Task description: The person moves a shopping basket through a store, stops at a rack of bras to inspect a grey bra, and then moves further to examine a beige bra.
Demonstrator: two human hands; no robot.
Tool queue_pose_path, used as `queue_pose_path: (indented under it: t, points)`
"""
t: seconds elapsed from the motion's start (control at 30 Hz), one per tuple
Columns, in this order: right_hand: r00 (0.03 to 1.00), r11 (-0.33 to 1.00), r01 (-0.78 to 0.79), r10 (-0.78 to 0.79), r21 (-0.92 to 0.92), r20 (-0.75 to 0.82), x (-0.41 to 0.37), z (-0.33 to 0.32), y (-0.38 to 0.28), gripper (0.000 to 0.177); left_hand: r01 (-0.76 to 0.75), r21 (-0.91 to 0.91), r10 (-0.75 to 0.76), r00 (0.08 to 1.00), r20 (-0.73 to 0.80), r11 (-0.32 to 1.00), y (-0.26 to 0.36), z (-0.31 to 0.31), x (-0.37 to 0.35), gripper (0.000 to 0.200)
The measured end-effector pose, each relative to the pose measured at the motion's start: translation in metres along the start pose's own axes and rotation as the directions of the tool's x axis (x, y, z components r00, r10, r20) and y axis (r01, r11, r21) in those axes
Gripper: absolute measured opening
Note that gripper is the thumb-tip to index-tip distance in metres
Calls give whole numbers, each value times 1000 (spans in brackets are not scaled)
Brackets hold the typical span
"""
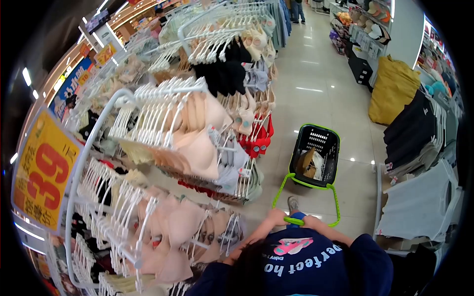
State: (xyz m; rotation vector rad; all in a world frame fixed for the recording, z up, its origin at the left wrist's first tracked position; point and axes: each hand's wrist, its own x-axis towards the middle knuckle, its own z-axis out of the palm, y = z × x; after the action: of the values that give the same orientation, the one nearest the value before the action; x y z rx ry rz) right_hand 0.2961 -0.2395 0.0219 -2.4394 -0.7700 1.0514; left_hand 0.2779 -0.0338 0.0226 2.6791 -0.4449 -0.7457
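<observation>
A black shopping basket point(316, 133) with a bright green rim stands on the floor ahead of me, tilted toward my body. Its long green handle point(339, 200) reaches back to my waist. My left hand point(276, 217) and my right hand point(310, 223) are both closed around the handle's near end, close together; the fingers show only in part. Inside the basket lie a brown cardboard piece point(308, 163) and something white point(318, 160) that I cannot make out. One shoe point(293, 203) shows just behind the basket. My dark blue printed shirt point(306, 251) fills the bottom.
Racks of bras point(182, 118) on white hangers crowd the left side, beside a yellow price sign point(47, 170) marked 39. On the right hang dark garments point(410, 130) and white tops point(419, 202), near a mustard-yellow sack point(392, 91). A tiled aisle point(308, 84) runs ahead; a person point(297, 11) stands far off.
</observation>
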Motion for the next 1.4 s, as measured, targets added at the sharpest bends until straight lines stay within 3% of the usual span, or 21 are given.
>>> queue_pose_path:
  t: [0.13,0.2,0.27,0.43,0.53,0.73,0.83,0.97,1.07,1.27,1.37,1.4]
  points:
    - [999,1000,24,-24,-8,-30,29,-4,43,34,-75,46,74,997,21,996,-1,-14,35,52]
    - [998,997,-40,42,-63,41,30,-40,37,36,-59,12,60,998,-37,998,6,-32,47,57]
    - [999,1000,-14,15,-16,38,33,-67,42,37,-45,-6,44,998,-51,999,8,-42,63,59]
    - [997,994,28,-19,-105,80,65,-96,86,39,-46,-34,43,994,-96,998,12,-59,111,62]
    - [995,991,87,-82,-106,50,75,-106,112,40,28,-19,-28,1000,-6,999,16,-68,136,63]
    - [986,991,77,-60,-108,154,88,-140,127,39,-33,16,35,991,-131,999,16,-67,162,64]
    - [988,993,35,-17,-114,152,91,-145,136,38,-29,71,31,999,-28,997,18,-74,176,63]
    - [993,995,28,-18,-93,113,89,-159,142,36,-88,30,89,996,-29,996,22,-93,189,60]
    - [995,995,20,-11,-99,96,96,-161,148,35,-66,46,61,993,103,997,18,-100,203,64]
    - [997,990,22,-12,-138,74,115,-170,156,31,-36,-22,39,993,114,999,-4,-93,233,60]
    - [999,991,30,-24,-128,48,131,-184,156,27,0,-10,3,979,202,1000,-24,-103,252,56]
    - [999,992,30,-25,-124,38,138,-189,156,26,-25,-61,35,987,160,998,-32,-107,258,55]
